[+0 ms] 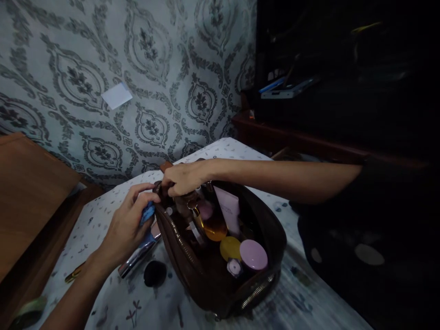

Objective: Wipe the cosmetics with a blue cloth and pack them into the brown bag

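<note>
A brown zippered cosmetic bag (220, 293) lies unzipped on the patterned cloth, filled with toiletries. My left hand (132, 215) is closed around a crumpled blue cloth (147, 213), its fingertips against the bag's left rim. My right hand (182, 178) reaches over the bag's far end, fingers curled down inside; whatever they grip is hidden. Inside the bag are an amber bottle (215, 229), a pale pink tube (228, 206), a round pink-lidded container (253, 254), a yellow round item (230, 249) and a watch-like round piece (234, 266).
Beside the bag lie a shiny tube (137, 260), a round black item (155, 273) and a small gold object (74, 272). A wooden panel (30, 183) stands at left, patterned wallpaper behind. Dark shelving (302, 128) is at right.
</note>
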`<state>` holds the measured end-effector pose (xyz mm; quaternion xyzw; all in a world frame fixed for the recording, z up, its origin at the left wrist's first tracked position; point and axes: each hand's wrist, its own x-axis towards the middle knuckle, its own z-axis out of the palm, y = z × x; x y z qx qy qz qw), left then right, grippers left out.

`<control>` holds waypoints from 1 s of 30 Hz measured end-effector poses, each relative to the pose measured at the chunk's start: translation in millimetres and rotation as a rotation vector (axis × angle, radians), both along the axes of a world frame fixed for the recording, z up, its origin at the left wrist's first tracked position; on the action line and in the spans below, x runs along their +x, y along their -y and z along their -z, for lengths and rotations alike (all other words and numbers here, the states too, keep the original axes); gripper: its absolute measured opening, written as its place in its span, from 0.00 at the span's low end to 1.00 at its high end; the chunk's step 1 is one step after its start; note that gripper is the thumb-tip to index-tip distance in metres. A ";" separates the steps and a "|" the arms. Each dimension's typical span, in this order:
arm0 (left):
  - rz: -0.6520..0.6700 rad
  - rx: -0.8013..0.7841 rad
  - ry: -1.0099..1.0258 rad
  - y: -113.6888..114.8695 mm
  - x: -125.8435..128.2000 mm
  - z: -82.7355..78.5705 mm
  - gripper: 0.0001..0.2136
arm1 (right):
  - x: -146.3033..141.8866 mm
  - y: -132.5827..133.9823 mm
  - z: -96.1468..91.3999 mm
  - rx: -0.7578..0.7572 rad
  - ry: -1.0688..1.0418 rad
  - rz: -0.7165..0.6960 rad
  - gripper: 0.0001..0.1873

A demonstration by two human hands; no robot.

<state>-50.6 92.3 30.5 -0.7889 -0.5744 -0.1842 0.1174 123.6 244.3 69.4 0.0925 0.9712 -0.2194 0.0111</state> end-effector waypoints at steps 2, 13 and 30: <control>0.018 0.042 0.005 -1.3 -0.4 2.2 0.10 | 0.0 4.8 2.0 -0.064 0.025 -0.045 0.16; 0.067 0.081 0.005 -3.0 0.9 4.4 0.08 | -5.9 44.6 17.1 0.383 -0.057 0.187 0.11; 0.104 0.162 0.059 -6.0 2.9 12.8 0.10 | -12.6 53.7 16.6 0.366 -0.054 0.290 0.10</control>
